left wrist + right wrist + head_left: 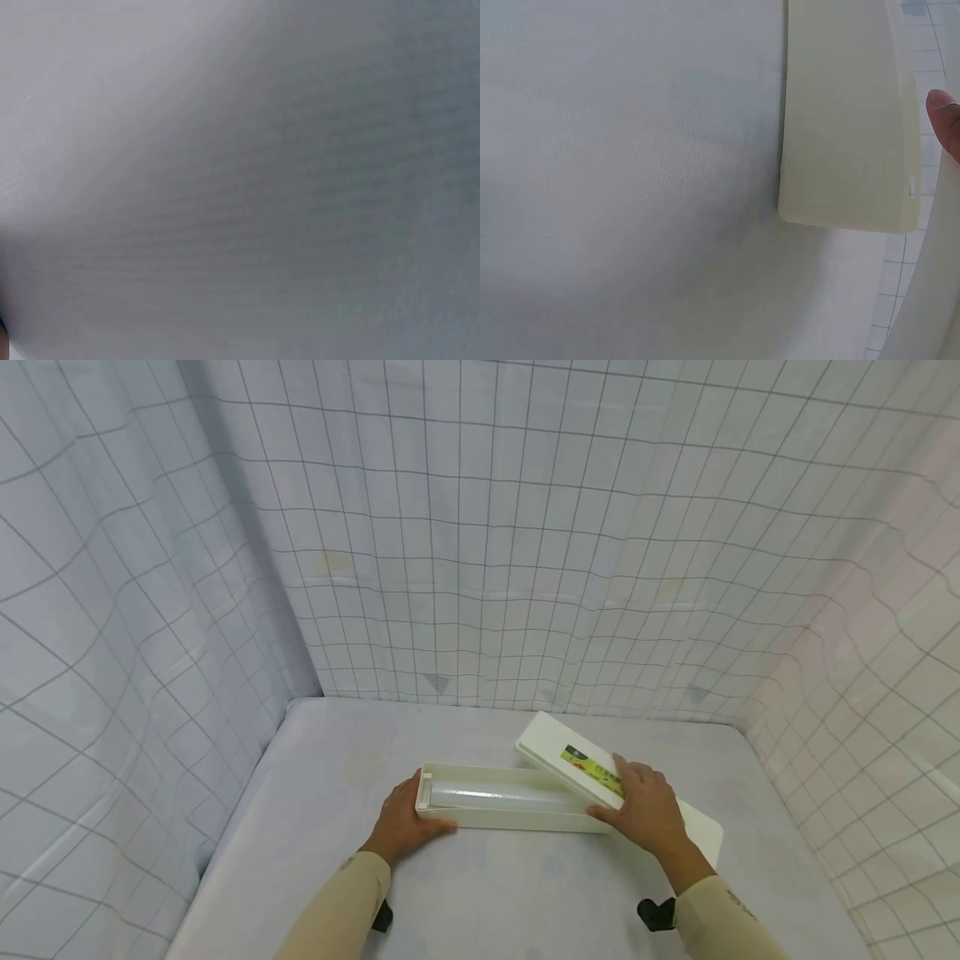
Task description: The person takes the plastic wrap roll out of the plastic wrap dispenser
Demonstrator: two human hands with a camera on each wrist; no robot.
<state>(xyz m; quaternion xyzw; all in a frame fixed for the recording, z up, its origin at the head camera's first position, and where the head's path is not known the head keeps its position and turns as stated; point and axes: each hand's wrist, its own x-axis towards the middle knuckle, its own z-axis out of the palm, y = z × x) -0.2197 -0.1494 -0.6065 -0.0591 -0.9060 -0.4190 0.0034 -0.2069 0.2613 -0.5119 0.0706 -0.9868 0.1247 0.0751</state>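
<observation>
On the white table sits a long white cling film box (pixel 510 820), with a clear shiny roll (pixel 480 795) lying inside. My left hand (pixel 405 821) grips the box's left end, thumb along the front wall. Slanted across the right end is the white lid (pixel 550 747), which carries a green and yellow label (pixel 592 768). My right hand (pixel 647 806) holds the lid near its middle, thumb on the front edge and fingers over the far edge. From the right wrist, the box's end (pixel 847 112) shows with my right thumb (pixel 945 120) beside it. The left wrist view is mostly blurred pale cloth.
A white cloth covers the table (pixel 525 893). Grid-patterned curtains (pixel 480 527) hang behind it and along both sides. A black wrist piece (pixel 656 914) shows near the right sleeve (pixel 723 918), another (pixel 382 917) near the left sleeve (pixel 337 906).
</observation>
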